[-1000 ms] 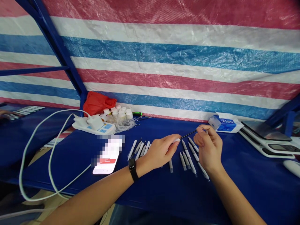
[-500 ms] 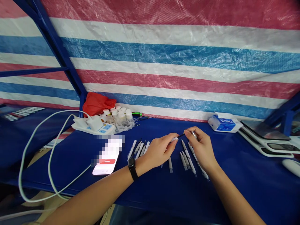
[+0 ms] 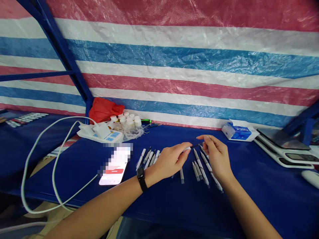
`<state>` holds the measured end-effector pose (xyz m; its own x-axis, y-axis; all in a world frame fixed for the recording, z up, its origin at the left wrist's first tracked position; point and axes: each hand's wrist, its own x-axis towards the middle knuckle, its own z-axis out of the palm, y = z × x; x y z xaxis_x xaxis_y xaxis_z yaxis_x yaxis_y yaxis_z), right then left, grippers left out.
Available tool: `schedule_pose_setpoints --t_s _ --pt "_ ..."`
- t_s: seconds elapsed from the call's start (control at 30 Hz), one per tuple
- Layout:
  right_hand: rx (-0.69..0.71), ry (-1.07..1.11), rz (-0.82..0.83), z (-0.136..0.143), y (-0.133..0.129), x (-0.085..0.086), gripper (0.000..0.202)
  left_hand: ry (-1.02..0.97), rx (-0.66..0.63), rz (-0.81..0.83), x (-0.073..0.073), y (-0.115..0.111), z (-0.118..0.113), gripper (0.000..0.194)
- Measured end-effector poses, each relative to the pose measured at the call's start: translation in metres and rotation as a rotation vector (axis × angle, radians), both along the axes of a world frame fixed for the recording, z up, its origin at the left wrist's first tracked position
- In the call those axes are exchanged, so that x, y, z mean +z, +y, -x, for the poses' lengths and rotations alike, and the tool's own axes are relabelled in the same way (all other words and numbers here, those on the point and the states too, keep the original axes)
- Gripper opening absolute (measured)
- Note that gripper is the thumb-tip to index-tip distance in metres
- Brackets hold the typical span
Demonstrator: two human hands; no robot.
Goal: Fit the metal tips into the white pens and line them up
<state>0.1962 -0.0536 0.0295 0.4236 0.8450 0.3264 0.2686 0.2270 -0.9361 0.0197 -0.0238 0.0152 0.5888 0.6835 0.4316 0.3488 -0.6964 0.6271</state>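
While a striped sheet [image 3: 174,79] fills the upper frame, a red bag [image 3: 103,109] and white-capped bottles [image 3: 137,122] crowd left of centre behind a power strip [image 3: 117,136]. A white cable [image 3: 22,181] loops down the left side, and a lit phone [image 3: 113,172] lies on the blue table [image 3: 259,199] at lower centre-left. Toward the right edge sit a blue-and-white box [image 3: 239,132] and a scale [image 3: 286,152]. One group of slim white pens [image 3: 141,159] is partly hidden by the left hand [image 3: 170,162]; the right hand [image 3: 218,154] covers part of another group of pens [image 3: 200,169].

The held piece [image 3: 187,149] is above the table, just right of centre: a short white end, mostly hidden, with a thin dark rod [image 3: 195,145] slanting slightly up to the right. The left thumb and fingers are clamped on the white end. The right fingertips are at the rod's far end; whether they press on it I cannot tell.
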Motion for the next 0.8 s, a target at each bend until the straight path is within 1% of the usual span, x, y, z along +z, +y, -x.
schedule_pose_setpoints --t_s 0.13,0.2,0.27,0.53,0.8 --pt "-0.122 -0.093 -0.05 -0.0034 0.001 -0.0015 0.038 0.006 -0.005 -0.014 -0.0016 0.001 -0.0001 0.029" --pt "-0.184 -0.1 -0.08 -0.005 0.0012 -0.0026 0.039 0.017 -0.01 -0.029 -0.0027 0.0016 -0.0002 0.029" --pt "-0.215 -0.079 -0.106 -0.0055 0.0008 -0.0032 0.042 0.023 -0.014 -0.04 -0.0035 0.002 -0.0004 0.029" --pt "-0.154 0.049 -0.275 -0.0005 -0.0014 -0.0003 0.039 0.056 -0.015 -0.052 -0.0021 0.0015 -0.0008 0.027" --pt "-0.087 0.173 -0.269 -0.0002 0.0013 -0.0024 0.037 0.073 -0.026 -0.05 -0.0032 0.0017 -0.0009 0.028"
